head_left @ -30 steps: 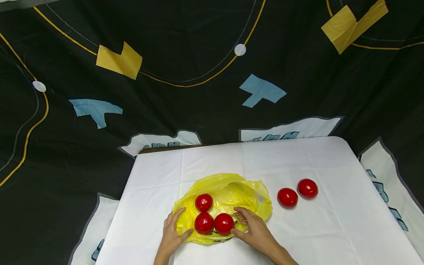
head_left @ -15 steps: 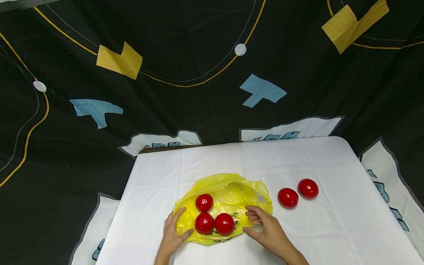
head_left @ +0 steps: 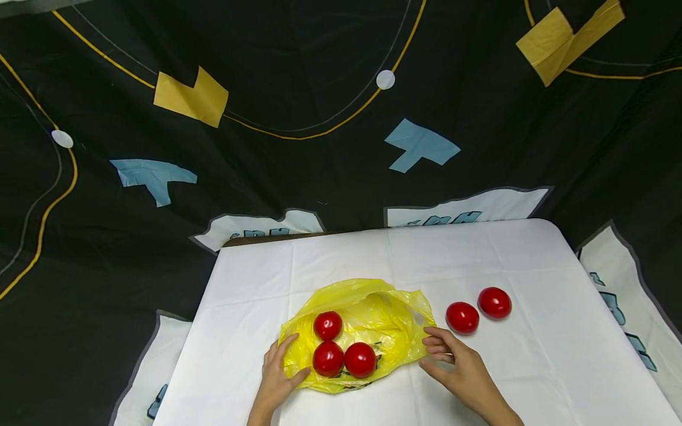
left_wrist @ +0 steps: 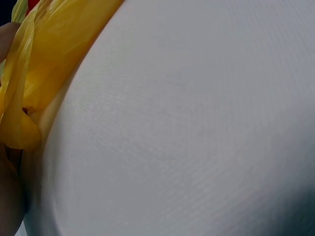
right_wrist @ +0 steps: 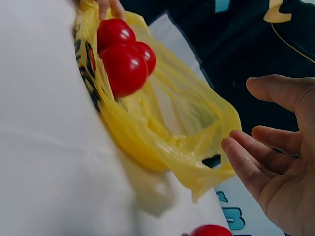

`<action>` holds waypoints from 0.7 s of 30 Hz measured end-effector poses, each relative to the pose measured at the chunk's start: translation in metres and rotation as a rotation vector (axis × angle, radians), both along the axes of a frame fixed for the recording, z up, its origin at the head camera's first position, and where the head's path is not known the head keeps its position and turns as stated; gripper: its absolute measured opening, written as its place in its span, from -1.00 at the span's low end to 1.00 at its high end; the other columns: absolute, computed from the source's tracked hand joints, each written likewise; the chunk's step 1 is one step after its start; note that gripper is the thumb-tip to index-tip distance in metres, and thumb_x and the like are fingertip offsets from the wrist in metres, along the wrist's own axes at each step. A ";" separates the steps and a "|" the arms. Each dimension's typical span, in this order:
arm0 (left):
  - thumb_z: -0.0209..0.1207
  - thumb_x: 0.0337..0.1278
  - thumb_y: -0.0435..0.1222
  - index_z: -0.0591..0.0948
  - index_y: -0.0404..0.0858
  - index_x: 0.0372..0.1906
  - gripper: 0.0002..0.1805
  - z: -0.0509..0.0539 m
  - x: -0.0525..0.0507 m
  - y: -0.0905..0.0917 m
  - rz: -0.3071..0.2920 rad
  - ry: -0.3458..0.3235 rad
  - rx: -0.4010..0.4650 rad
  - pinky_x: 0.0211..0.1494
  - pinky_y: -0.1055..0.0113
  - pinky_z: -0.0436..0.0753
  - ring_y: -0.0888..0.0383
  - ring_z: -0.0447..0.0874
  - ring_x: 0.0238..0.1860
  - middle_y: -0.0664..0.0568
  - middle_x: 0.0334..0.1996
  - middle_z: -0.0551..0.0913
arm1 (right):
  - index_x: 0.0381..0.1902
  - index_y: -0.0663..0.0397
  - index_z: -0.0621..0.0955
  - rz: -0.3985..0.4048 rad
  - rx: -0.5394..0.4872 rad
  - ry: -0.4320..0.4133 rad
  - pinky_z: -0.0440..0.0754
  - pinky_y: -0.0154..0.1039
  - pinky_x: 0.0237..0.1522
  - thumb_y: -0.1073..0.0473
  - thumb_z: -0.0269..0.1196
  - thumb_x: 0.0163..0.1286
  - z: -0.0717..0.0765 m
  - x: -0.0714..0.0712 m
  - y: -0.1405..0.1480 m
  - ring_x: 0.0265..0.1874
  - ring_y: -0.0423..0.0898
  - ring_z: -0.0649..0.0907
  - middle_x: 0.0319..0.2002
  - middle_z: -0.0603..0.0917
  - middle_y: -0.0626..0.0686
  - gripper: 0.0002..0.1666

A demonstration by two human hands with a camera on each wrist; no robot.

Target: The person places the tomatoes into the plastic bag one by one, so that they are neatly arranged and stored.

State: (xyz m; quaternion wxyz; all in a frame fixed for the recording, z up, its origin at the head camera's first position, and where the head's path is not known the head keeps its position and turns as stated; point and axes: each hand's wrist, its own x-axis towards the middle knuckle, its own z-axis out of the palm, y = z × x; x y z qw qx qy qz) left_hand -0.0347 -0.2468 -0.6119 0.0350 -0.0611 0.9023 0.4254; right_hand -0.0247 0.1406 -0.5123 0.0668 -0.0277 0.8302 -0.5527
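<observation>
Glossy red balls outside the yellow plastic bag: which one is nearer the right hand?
The glossy red ball closer to the yellow plastic bag, just beyond the right hand; the other glossy red ball lies farther right and farther back.

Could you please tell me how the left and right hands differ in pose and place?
The left hand holds the left side of the yellow bag; the right hand, at the bag's right edge, holds nothing, thumb and fingers apart. The left hand is nearer the three red balls in the bag; the right hand is nearer the two red balls on the white cloth. Both are bare.
</observation>
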 end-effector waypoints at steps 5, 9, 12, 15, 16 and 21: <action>0.45 -0.27 -0.04 0.36 0.11 0.31 -0.13 0.000 0.000 0.000 0.004 -0.010 0.008 0.23 -0.46 -0.02 -0.21 -0.06 0.37 -0.14 0.36 0.14 | 0.13 0.04 0.51 -0.033 0.051 0.033 0.61 -0.41 -0.10 0.19 0.46 0.06 0.000 -0.001 0.011 -0.17 -0.16 0.63 -0.13 0.65 -0.02 -0.35; 0.44 -0.26 -0.03 0.36 0.11 0.31 -0.13 0.000 0.000 0.000 -0.001 -0.001 0.002 0.22 -0.46 0.01 -0.20 -0.04 0.36 -0.14 0.35 0.15 | 0.11 -0.01 0.51 -0.049 0.116 0.077 0.62 -0.39 -0.09 0.12 0.48 0.05 -0.001 -0.003 0.022 -0.16 -0.17 0.62 -0.12 0.65 -0.06 -0.36; 0.44 -0.26 -0.03 0.36 0.10 0.31 -0.14 0.000 0.000 0.000 -0.005 0.005 0.000 0.22 -0.46 0.02 -0.20 -0.03 0.36 -0.13 0.34 0.17 | 0.12 0.01 0.50 -0.061 0.168 0.117 0.63 -0.34 -0.09 0.11 0.47 0.05 -0.003 -0.006 0.032 -0.14 -0.12 0.63 -0.11 0.65 -0.07 -0.35; 0.44 -0.26 -0.03 0.36 0.10 0.31 -0.14 0.001 0.000 0.000 -0.007 0.004 -0.001 0.22 -0.46 0.01 -0.20 -0.03 0.36 -0.13 0.33 0.17 | 0.13 0.08 0.49 -0.083 0.230 0.151 0.64 -0.27 -0.08 0.10 0.47 0.06 -0.005 -0.010 0.043 -0.11 -0.07 0.63 -0.09 0.64 -0.03 -0.33; 0.44 -0.26 -0.03 0.36 0.10 0.31 -0.14 0.001 0.000 0.000 -0.006 0.004 -0.002 0.22 -0.46 0.02 -0.20 -0.03 0.36 -0.13 0.33 0.17 | 0.14 0.11 0.48 -0.095 0.248 0.166 0.64 -0.23 -0.08 0.12 0.47 0.06 -0.007 -0.012 0.046 -0.10 -0.04 0.62 -0.09 0.64 0.01 -0.32; 0.45 -0.26 -0.04 0.36 0.10 0.31 -0.14 -0.001 0.000 0.000 -0.008 0.013 -0.004 0.22 -0.45 0.03 -0.19 -0.02 0.35 -0.14 0.34 0.17 | 0.16 0.25 0.43 -0.180 0.302 0.253 0.63 -0.07 -0.11 0.27 0.49 0.00 -0.015 -0.019 0.061 -0.06 0.10 0.59 -0.01 0.58 0.20 -0.25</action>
